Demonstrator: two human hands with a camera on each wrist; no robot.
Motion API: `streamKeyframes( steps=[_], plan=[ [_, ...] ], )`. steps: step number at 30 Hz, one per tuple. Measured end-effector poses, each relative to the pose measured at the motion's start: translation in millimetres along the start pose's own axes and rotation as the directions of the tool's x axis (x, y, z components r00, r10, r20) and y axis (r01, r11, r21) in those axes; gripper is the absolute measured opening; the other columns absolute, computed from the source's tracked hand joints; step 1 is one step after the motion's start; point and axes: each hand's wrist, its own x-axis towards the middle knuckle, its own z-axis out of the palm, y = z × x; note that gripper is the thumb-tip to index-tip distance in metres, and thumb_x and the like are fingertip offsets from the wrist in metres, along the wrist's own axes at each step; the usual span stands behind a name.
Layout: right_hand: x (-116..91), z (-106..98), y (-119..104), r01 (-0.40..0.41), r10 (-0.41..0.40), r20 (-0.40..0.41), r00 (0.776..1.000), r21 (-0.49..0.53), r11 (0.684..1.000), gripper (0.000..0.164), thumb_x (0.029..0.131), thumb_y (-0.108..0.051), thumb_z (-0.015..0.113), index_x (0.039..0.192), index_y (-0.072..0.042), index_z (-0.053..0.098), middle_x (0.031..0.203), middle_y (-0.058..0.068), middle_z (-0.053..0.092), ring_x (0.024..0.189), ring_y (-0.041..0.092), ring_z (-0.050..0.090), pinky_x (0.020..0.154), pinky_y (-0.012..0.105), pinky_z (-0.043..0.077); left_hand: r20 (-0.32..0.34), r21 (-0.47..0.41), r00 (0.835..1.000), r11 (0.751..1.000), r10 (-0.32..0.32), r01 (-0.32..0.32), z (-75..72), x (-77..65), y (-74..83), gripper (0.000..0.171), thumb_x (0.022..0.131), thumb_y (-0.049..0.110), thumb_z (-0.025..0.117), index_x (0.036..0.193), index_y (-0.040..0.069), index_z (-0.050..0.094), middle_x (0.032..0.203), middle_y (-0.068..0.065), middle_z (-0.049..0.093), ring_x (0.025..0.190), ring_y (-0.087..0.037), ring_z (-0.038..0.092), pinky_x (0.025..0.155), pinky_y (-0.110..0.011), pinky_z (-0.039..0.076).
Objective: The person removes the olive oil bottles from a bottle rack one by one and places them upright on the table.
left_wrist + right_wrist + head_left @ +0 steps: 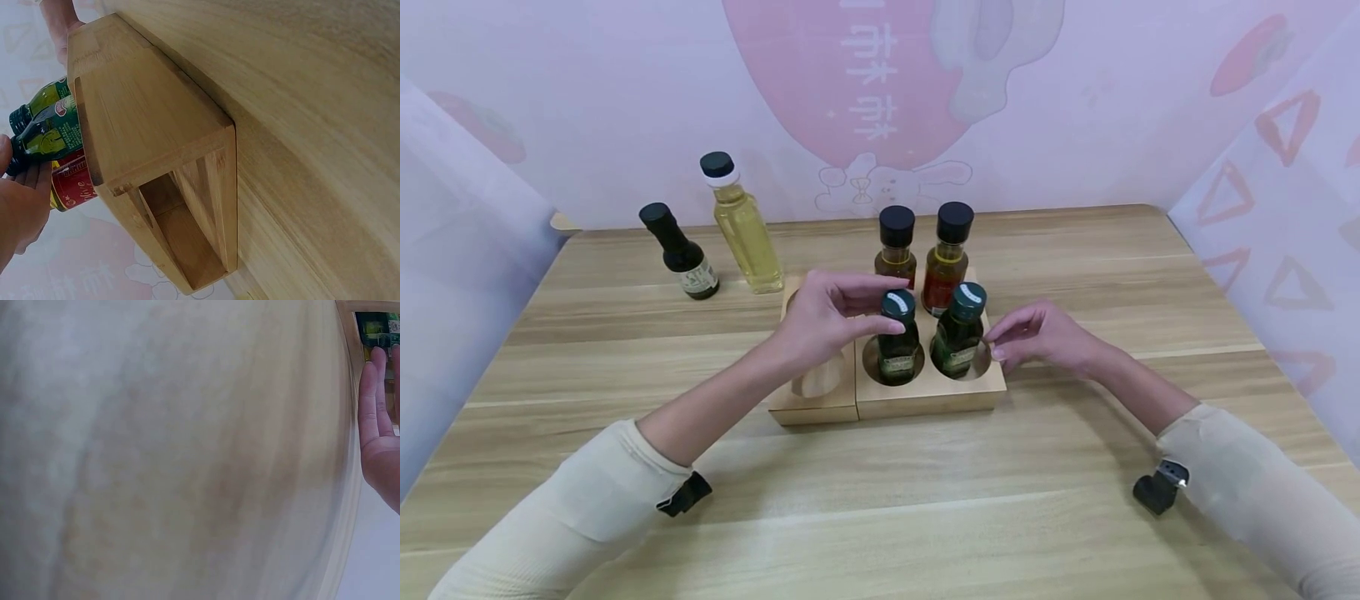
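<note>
A wooden bottle rack [925, 403] with round holes stands mid-table. Two dark green bottles with green caps, a left one [898, 354] and a right one [957, 337], sit in its front holes. My left hand [823, 321] pinches the left green bottle near its cap, between thumb and fingers; the left wrist view shows this green bottle [53, 134] tilted with its base in the rack. At the rack's right end, my right hand [1041, 337] touches the edge. In the right wrist view, its fingers [369, 403] look nearly straight beside the rack's open end.
Two black-capped bottles, one left [895, 242] and one right [947, 262], stand in the rack's back row. Left of the rack are a tall pale-oil bottle [747, 233] and a small dark bottle [688, 258]. An unfilled front hole [820, 379] shows below my left hand.
</note>
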Motion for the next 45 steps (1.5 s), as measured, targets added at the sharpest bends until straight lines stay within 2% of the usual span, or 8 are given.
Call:
streamKeyframes(
  steps=[9, 17, 21, 29, 36, 45],
  plan=[
    [0.0, -0.5, 0.6, 0.000, 0.000, 0.011, 1.000, 0.005, 1.000, 0.017, 0.089, 0.007, 0.074, 0.103, 0.000, 0.078, 0.102, 0.005, 0.077, 0.078, 0.020, 0.075, 0.075, 0.036, 0.065, 0.009, 0.005, 1.000, 1.000, 0.025, -0.025, 0.3, 1.0, -0.8, 0.042, 0.084, -0.008, 0.081, 0.125, -0.006, 0.072, 0.114, -0.017, 0.076, 0.100, -0.020, 0.076, 0.084, -0.029, 0.063],
    [-0.2, -0.8, 0.7, 0.005, -0.005, 0.010, 1.000, -0.002, 1.000, 0.017, 0.089, 0.008, 0.074, 0.106, 0.008, 0.075, 0.103, 0.007, 0.077, 0.078, 0.020, 0.075, 0.075, 0.037, 0.065, 0.022, 0.017, 0.999, 0.999, 0.035, -0.035, 0.8, 1.5, -0.1, 0.041, 0.085, -0.008, 0.081, 0.125, -0.008, 0.071, 0.114, -0.018, 0.076, 0.101, -0.022, 0.076, 0.085, -0.030, 0.063],
    [-0.1, -0.8, 0.6, 0.005, -0.005, 0.012, 1.000, 0.000, 1.000, 0.017, 0.089, 0.008, 0.073, 0.106, 0.008, 0.075, 0.103, 0.007, 0.077, 0.078, 0.020, 0.075, 0.074, 0.037, 0.066, 0.016, 0.011, 0.999, 0.999, 0.034, -0.034, 1.2, 1.5, -0.1, 0.041, 0.085, -0.009, 0.080, 0.125, -0.008, 0.071, 0.115, -0.019, 0.076, 0.102, -0.024, 0.076, 0.087, -0.031, 0.063],
    [0.2, -1.1, 0.8, 0.007, -0.007, 0.012, 1.000, 0.005, 1.000, 0.017, 0.089, 0.008, 0.074, 0.104, 0.002, 0.078, 0.103, 0.006, 0.077, 0.077, 0.021, 0.075, 0.074, 0.037, 0.065, 0.010, 0.003, 0.999, 0.999, 0.033, -0.033, 1.7, 1.4, 0.1, 0.041, 0.085, -0.009, 0.080, 0.125, -0.007, 0.071, 0.115, -0.019, 0.075, 0.103, -0.024, 0.076, 0.088, -0.032, 0.062],
    [0.3, -1.0, 1.5, 0.010, -0.010, 0.016, 1.000, 0.006, 1.000, 0.017, 0.089, 0.008, 0.073, 0.105, 0.003, 0.077, 0.102, 0.006, 0.077, 0.077, 0.020, 0.075, 0.074, 0.037, 0.065, 0.002, 0.008, 1.000, 1.000, 0.016, -0.016, 2.5, 2.1, -1.0, 0.042, 0.086, -0.008, 0.080, 0.126, -0.007, 0.070, 0.115, -0.019, 0.075, 0.103, -0.024, 0.076, 0.088, -0.032, 0.062],
    [0.3, -0.9, 1.8, 0.012, -0.012, 0.014, 1.000, 0.019, 1.000, 0.018, 0.089, 0.009, 0.073, 0.103, -0.002, 0.079, 0.102, 0.006, 0.077, 0.076, 0.020, 0.074, 0.074, 0.037, 0.065, 0.003, -0.006, 1.000, 1.000, 0.025, -0.025, 3.4, 1.3, -0.2, 0.042, 0.087, -0.009, 0.079, 0.128, -0.008, 0.069, 0.116, -0.019, 0.075, 0.105, -0.025, 0.076, 0.089, -0.033, 0.062]
  ],
)
